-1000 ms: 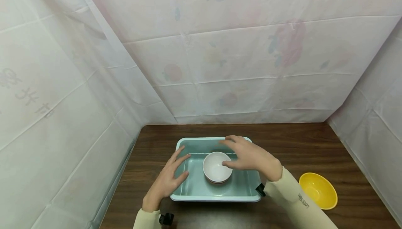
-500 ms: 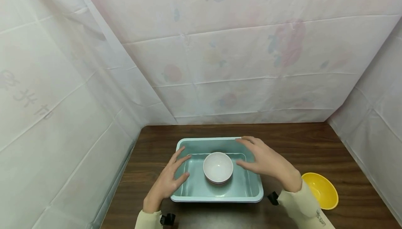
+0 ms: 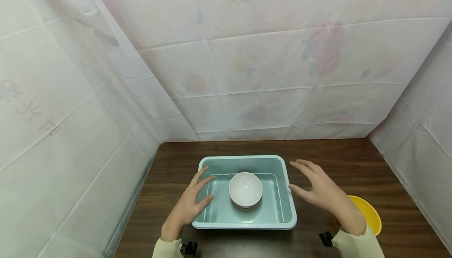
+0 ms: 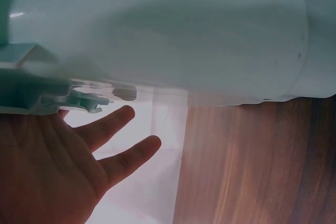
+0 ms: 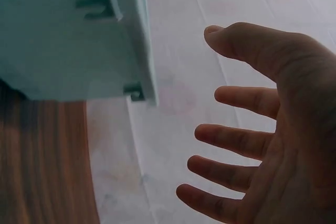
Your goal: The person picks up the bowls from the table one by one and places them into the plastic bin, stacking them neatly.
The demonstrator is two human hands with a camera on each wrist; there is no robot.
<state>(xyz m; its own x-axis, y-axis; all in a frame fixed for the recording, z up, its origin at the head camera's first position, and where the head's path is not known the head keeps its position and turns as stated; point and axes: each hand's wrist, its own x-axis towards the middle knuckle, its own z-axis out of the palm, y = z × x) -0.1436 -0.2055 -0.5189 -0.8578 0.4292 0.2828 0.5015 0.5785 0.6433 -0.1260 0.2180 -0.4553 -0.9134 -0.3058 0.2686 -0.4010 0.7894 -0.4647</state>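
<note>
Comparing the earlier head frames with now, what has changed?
The right hand has moved rightward, from over the white bowl to just beyond the right side of the light-blue basin; its wrist now partly hides the yellow bowl. No grasp or release shows. The left hand, basin and both bowls stayed put.

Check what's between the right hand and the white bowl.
Head view: part of the pale-blue tub, its right rim and bare floor, lies between right hand and white bowl.
</note>
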